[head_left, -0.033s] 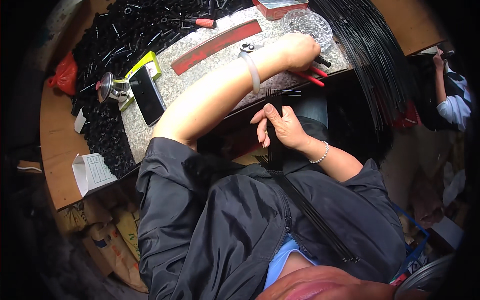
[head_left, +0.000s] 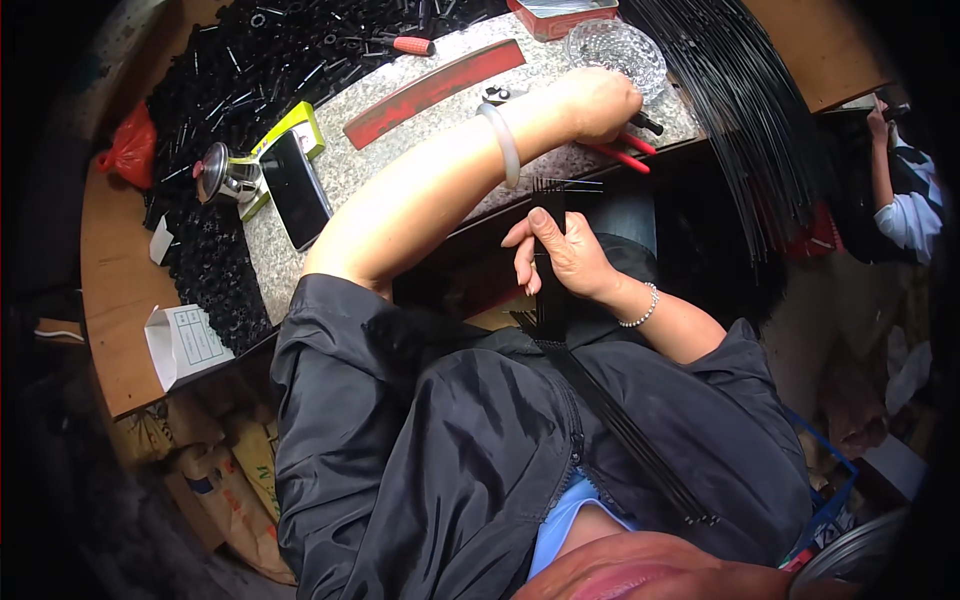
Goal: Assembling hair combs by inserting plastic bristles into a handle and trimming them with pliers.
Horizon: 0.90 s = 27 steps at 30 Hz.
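Observation:
My left hand [head_left: 605,103] reaches across the bench, fingers closed, beside a clear cut-glass bowl [head_left: 625,52]. What its fingers hold, if anything, is hidden. Just below it lie red tool handles [head_left: 625,152], and a short black piece [head_left: 646,123] pokes out next to the knuckles. In my right hand [head_left: 568,255], held above my lap, is a bundle of thin black rods [head_left: 625,425]. The thumb presses on the bundle, whose fine tips stick up past it while the long ends rest against my jacket. One thin rod lies crosswise at the top.
Many long black rods [head_left: 725,120] hang over the bench's right edge. Small black parts [head_left: 270,60] heap up at the back left. On the stone slab [head_left: 420,130] are a red bar [head_left: 435,92] and a phone [head_left: 294,190]. Another person's arm [head_left: 882,165] shows far right.

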Each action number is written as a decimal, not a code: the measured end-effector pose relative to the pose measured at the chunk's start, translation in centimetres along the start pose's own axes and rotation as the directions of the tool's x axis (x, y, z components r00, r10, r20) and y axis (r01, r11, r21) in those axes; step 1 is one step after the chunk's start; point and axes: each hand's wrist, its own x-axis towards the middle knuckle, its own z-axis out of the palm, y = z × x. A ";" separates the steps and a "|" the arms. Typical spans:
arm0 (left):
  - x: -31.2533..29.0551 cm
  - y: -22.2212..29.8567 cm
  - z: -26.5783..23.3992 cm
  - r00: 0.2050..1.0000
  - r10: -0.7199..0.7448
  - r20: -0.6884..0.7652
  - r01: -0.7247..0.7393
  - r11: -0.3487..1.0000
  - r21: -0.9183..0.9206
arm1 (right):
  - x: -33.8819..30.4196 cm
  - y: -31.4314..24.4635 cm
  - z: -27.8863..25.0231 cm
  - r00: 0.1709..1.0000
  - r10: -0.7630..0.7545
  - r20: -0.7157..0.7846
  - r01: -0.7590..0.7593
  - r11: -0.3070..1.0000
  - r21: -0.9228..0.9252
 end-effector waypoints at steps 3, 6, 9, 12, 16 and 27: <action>-1.3 -0.7 -0.8 0.974 0.062 -0.216 -0.077 0.995 -0.064 | -0.1 0.3 0.0 1.000 -0.005 -0.007 0.005 1.000 0.007; -4.7 -1.5 -3.3 0.910 -0.091 -0.405 0.030 0.988 -0.154 | -0.3 0.4 0.0 1.000 0.013 -0.021 -0.012 1.000 0.027; -10.8 -3.1 -4.2 0.883 -0.164 -0.440 0.046 0.963 -0.266 | -0.5 0.3 0.3 1.000 0.007 -0.017 -0.007 1.000 0.013; -17.6 -2.9 -1.9 0.899 -0.281 -0.336 0.192 0.942 -0.275 | -0.5 0.1 0.8 0.996 0.087 0.000 -0.087 0.995 0.055; -22.9 -0.7 1.2 0.873 -0.457 -0.172 0.406 0.875 -0.262 | -0.5 0.2 2.0 0.999 0.045 0.022 -0.045 0.999 -0.015; -24.7 1.0 4.7 0.594 -0.670 -0.445 0.545 0.743 -0.389 | -1.2 1.1 4.5 0.998 -0.065 -0.018 0.066 0.998 0.013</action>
